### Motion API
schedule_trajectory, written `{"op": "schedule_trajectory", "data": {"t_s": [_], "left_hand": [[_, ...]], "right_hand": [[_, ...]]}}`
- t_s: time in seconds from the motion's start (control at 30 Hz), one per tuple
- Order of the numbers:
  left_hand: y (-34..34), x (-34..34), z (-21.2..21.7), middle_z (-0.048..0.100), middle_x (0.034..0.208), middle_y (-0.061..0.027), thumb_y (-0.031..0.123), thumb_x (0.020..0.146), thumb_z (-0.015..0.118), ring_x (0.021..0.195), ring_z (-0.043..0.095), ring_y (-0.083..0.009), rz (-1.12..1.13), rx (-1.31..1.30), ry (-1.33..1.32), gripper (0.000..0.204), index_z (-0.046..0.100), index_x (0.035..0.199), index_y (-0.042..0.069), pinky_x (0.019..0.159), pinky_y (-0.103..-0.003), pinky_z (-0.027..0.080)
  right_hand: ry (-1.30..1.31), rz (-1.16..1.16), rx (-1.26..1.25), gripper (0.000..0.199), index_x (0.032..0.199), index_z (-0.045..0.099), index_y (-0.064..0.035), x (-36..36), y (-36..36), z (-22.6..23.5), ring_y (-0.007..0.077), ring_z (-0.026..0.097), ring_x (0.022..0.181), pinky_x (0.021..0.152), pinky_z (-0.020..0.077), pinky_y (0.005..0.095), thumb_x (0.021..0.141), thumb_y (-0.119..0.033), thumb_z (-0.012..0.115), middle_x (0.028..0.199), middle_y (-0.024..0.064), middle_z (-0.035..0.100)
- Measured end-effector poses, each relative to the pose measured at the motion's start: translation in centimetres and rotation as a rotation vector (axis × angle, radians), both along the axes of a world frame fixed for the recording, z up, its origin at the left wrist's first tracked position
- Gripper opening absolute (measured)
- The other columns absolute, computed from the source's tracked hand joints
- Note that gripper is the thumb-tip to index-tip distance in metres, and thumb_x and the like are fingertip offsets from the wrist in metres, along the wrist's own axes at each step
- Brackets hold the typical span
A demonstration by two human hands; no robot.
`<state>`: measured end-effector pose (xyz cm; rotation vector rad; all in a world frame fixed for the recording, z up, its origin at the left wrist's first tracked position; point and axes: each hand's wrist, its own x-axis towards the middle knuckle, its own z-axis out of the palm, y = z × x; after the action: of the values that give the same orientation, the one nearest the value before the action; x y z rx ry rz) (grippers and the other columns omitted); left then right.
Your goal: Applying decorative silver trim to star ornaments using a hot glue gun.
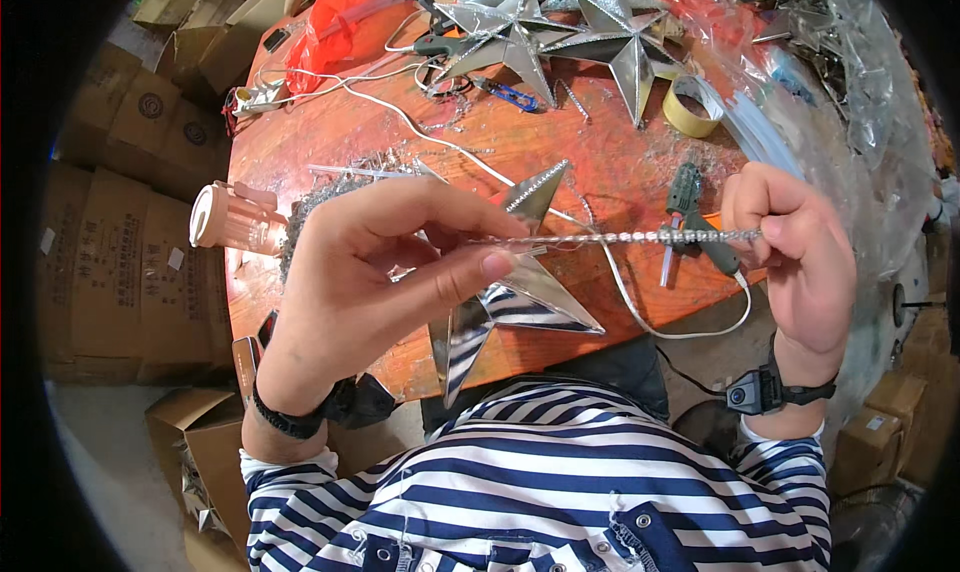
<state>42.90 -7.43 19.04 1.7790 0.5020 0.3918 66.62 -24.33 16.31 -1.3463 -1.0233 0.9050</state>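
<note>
A thin strip of silver rhinestone trim (630, 238) is stretched almost straight between my hands, over the table. My left hand (380, 257) pinches its left end between thumb and forefinger. Its right end is gripped in the curled fingers of my right hand (795, 237). Below the strip is a shiny silver five-pointed star (545, 297), partly covered by my left hand; whether other fingers touch it is hidden. A green glue gun (684, 187) with a white cord lies on the table, just left of my right hand.
On the orange-red wooden table (400, 132) lie more silver stars (510, 47), a yellow tape roll (692, 106), translucent glue sticks (760, 132) and blue-handled snips (508, 94). A pinkish clear cup (238, 220) stands left, beside silver trim. Cardboard boxes (130, 272) are stacked beyond the left edge.
</note>
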Motion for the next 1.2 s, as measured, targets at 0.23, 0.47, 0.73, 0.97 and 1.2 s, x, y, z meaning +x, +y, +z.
{"op": "schedule_trajectory", "data": {"t_s": [0.23,0.47,0.73,0.97,1.2], "left_hand": [[-0.2,-0.2,0.2,0.063,0.085,-0.0071,0.010,0.087,0.069,0.076,0.057,-0.0097,0.041,-0.033,0.008,0.016,0.066,0.090,-0.006,0.067,-0.023,0.043],[-1.3,0.8,0.5,0.064,0.082,-0.0093,0.012,0.087,0.068,0.074,0.058,-0.0139,-0.140,0.134,-0.062,0.018,0.065,0.090,-0.006,0.066,-0.027,0.043],[-2.1,1.2,1.0,0.058,0.091,-0.0107,0.009,0.085,0.066,0.083,0.051,-0.0153,-0.048,0.488,-0.203,0.016,0.065,0.093,-0.005,0.073,-0.026,0.039],[-0.5,0.1,0.2,0.044,0.096,-0.0079,0.028,0.073,0.072,0.084,0.039,-0.0131,-0.041,0.599,-0.428,0.038,0.065,0.096,-0.001,0.069,-0.023,0.030],[-1.3,0.6,0.3,0.043,0.085,-0.0035,0.021,0.064,0.083,0.075,0.039,-0.0151,0.014,0.910,-0.294,0.032,0.074,0.091,0.006,0.065,-0.028,0.029]], "right_hand": [[-0.088,0.117,-0.093,0.016,0.076,0.052,0.0001,0.6,-0.5,0.0,0.0112,0.047,0.069,0.064,0.0381,0.0252,0.080,-0.015,0.048,0.074,0.0045,0.053],[-0.012,0.316,0.346,0.055,0.135,0.047,0.0044,-2.7,2.1,-2.2,0.0300,0.042,0.136,0.111,0.0337,0.0402,0.086,-0.018,0.060,0.142,0.0216,0.045],[0.443,0.313,0.090,0.041,0.119,0.054,0.0028,-4.7,3.8,0.7,0.0088,0.060,0.090,0.079,0.0492,0.0217,0.083,-0.002,0.072,0.097,0.0048,0.062],[0.309,0.267,0.002,0.018,0.099,0.063,0.0056,-4.9,2.9,1.9,0.0105,0.063,0.081,0.070,0.0504,0.0226,0.084,0.000,0.071,0.091,0.0082,0.067],[0.376,0.251,0.077,0.014,0.092,0.064,0.0056,-5.2,3.3,1.6,0.0093,0.063,0.074,0.065,0.0496,0.0222,0.083,-0.002,0.070,0.086,0.0079,0.068]]}}
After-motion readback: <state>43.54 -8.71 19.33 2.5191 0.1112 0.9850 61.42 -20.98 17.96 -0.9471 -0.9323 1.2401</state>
